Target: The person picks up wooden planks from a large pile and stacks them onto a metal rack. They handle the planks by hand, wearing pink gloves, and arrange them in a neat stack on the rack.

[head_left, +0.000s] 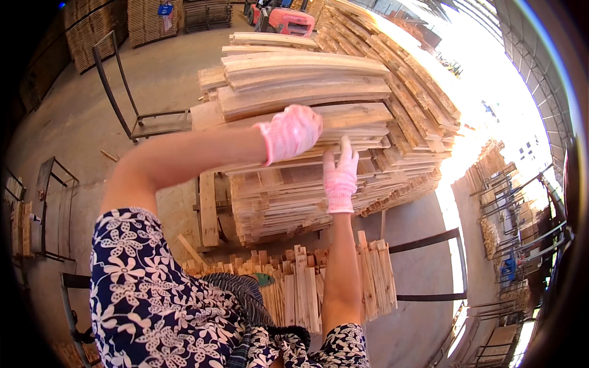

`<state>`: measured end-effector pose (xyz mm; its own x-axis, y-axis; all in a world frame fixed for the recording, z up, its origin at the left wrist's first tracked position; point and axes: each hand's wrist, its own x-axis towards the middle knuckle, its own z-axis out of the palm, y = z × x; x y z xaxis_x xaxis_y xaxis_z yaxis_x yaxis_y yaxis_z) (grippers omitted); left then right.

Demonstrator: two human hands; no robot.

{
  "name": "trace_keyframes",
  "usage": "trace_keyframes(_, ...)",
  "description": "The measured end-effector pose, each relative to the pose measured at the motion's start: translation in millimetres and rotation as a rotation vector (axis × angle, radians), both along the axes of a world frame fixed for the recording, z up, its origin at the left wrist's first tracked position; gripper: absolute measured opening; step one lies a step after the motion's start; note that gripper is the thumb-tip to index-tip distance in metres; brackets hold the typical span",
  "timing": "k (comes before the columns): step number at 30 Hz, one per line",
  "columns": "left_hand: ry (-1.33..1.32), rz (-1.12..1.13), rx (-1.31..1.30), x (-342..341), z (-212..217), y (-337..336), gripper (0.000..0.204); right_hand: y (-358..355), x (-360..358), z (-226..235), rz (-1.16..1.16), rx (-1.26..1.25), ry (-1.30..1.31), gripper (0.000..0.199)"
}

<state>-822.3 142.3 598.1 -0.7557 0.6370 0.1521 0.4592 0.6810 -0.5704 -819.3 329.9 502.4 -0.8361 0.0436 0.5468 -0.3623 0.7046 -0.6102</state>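
Observation:
A large stack of pale wooden boards lies in front of me. My left hand, in a pink and white knit glove, reaches across the near side of its top layers. Its fingers are curled closed and slightly blurred; what they hold, if anything, is hidden. Beside them lies a wooden board with a dark gap along its far edge. My right hand, gloved alike, is at the stack's near edge, fingers stretched upward and thumb apart. Its fingertips are at the ends of thin boards, with nothing visible in the hand.
Close to my body, many short wooden strips stand upright in a rack with a black metal frame. A metal cart is at the far left. Behind the stack is a red forklift. More stacked lumber stands at the back.

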Motion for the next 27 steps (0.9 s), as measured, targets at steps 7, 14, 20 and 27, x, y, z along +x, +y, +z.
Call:
trace_keyframes(7, -0.042, 0.113, 0.184, -25, 3, -20, 0.036, 18, 14, -34, 0.101, 0.001, -0.115, 0.055)
trace_keyframes(14, 0.193, -0.064, 0.239, -2, 1, -39, 0.038, -17, 42, -74, 0.129, -0.253, -0.268, 0.053)
trace_keyframes(20, 0.237, -0.348, 0.38, 82, -38, 10, 0.048, 19, 101, -204, 0.045, -0.357, -0.505, 0.055)
trace_keyframes(27, -1.066, -0.244, 0.217, 177, -195, 50, 0.046, 39, 296, -391, -0.061, -0.202, -1.067, 0.037)
